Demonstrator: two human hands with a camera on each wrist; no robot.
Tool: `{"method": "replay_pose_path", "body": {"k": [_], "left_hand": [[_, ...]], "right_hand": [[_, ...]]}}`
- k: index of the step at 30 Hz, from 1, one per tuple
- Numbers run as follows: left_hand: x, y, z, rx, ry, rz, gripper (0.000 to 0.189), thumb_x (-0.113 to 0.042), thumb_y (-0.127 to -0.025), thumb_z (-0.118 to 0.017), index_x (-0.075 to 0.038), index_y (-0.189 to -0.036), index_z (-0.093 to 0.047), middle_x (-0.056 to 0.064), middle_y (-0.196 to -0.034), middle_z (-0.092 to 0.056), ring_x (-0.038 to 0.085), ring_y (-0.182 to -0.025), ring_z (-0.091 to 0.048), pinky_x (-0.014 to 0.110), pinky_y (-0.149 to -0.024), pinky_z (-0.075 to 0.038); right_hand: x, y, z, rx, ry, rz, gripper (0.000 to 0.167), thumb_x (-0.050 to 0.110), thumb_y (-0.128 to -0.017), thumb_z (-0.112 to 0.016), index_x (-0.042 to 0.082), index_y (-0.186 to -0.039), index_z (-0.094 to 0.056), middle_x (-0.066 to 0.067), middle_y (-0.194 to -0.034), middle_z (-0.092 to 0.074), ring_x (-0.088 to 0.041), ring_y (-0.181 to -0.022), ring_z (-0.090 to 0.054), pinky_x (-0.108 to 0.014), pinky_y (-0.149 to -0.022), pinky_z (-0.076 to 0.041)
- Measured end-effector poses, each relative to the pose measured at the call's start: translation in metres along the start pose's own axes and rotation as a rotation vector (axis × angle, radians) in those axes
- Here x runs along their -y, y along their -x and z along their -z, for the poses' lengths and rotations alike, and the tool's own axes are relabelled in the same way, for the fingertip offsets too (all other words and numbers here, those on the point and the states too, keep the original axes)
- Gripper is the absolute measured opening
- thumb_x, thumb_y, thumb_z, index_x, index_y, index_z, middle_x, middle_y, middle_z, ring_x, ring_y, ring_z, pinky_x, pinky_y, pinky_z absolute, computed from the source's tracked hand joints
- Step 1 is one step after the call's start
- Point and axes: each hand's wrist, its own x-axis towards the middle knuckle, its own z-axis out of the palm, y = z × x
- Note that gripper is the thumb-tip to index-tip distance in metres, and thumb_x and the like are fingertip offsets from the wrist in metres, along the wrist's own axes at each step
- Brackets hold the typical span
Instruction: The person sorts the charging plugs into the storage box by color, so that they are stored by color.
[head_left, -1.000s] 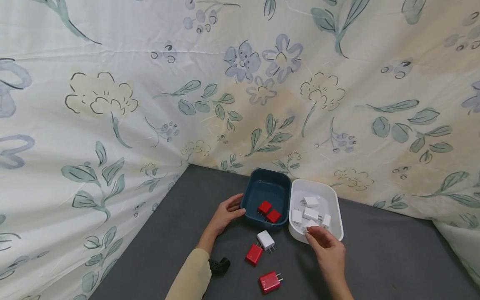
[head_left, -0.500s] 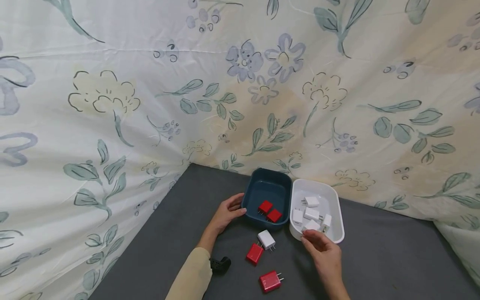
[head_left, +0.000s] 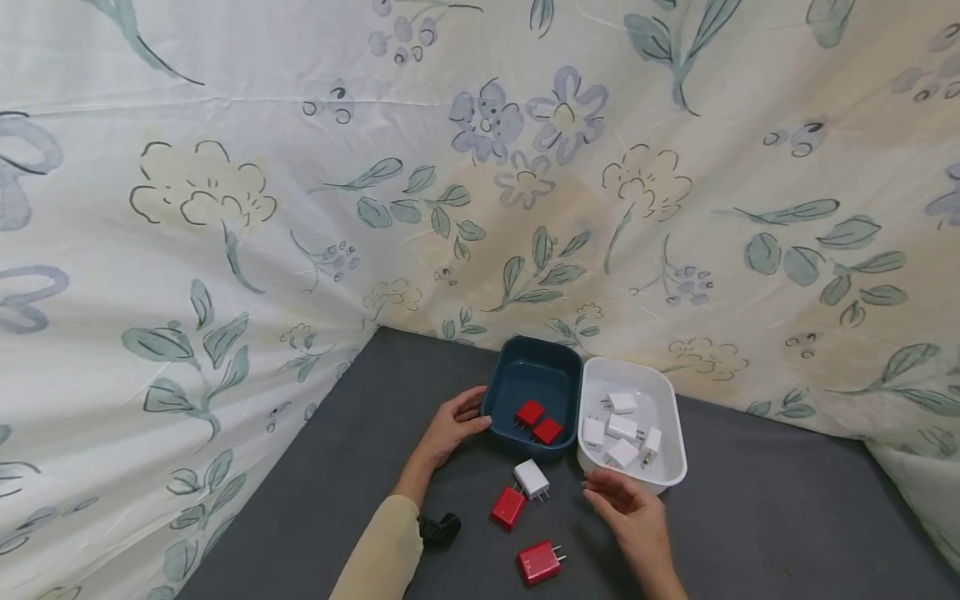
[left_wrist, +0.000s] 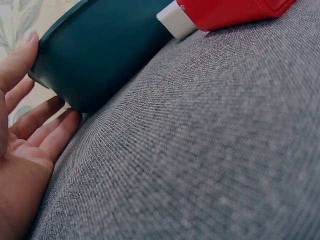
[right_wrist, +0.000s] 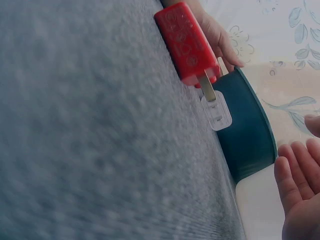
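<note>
My left hand (head_left: pixel 453 425) touches the left side of the dark blue bin (head_left: pixel 540 377); in the left wrist view its fairly straight fingers (left_wrist: pixel 60 130) lie against the outer wall. Two red charger plugs (head_left: pixel 529 413) are inside that bin. Just in front of the white bin (head_left: pixel 663 408), my right hand (head_left: pixel 632 515) hovers with relaxed fingers and holds nothing. Several white charger plugs (head_left: pixel 621 452) lie in the white bin. On the table, a white charger plug (head_left: pixel 532 480) lies beside a red charger plug (head_left: pixel 508 508), and another red charger plug (head_left: pixel 539 563) is nearer me.
Both bins stand side by side on a dark grey cloth surface (head_left: pixel 765 500), close to a floral curtain (head_left: pixel 480 208) at the back and left. A black device (head_left: pixel 439 531) sits at my left wrist.
My right hand has let go of a white charger plug in the white bin and drawn back toward me, to the left. The left hand has stayed at the blue bin.
</note>
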Motion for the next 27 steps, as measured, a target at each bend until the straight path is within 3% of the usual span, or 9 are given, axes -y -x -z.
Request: {"method": "replay_pose_path", "body": {"k": [8,27], "left_hand": [[-0.001,0.001,0.000,-0.008,-0.016,-0.006,0.063,-0.020,-0.090,-0.071,-0.014,-0.146,-0.044,0.015,-0.145,-0.050,0.033,-0.129,-0.053,0.037,-0.097,-0.052],[0.000,0.003,0.001,-0.007,-0.038,-0.013,0.062,-0.022,-0.091,-0.070,-0.014,-0.147,-0.044,0.017,-0.145,-0.050,0.034,-0.129,-0.052,0.039,-0.099,-0.051]], "right_hand": [[-0.006,0.006,-0.003,0.046,0.011,-0.016,0.030,0.000,-0.078,-0.078,0.000,-0.107,-0.068,-0.021,-0.104,-0.072,-0.007,-0.083,-0.071,-0.022,-0.074,-0.057],[-0.004,0.017,-0.016,0.153,0.021,-0.154,0.038,0.002,-0.076,-0.080,0.001,-0.112,-0.068,-0.014,-0.108,-0.072,-0.012,-0.091,-0.071,-0.023,-0.078,-0.057]]}}
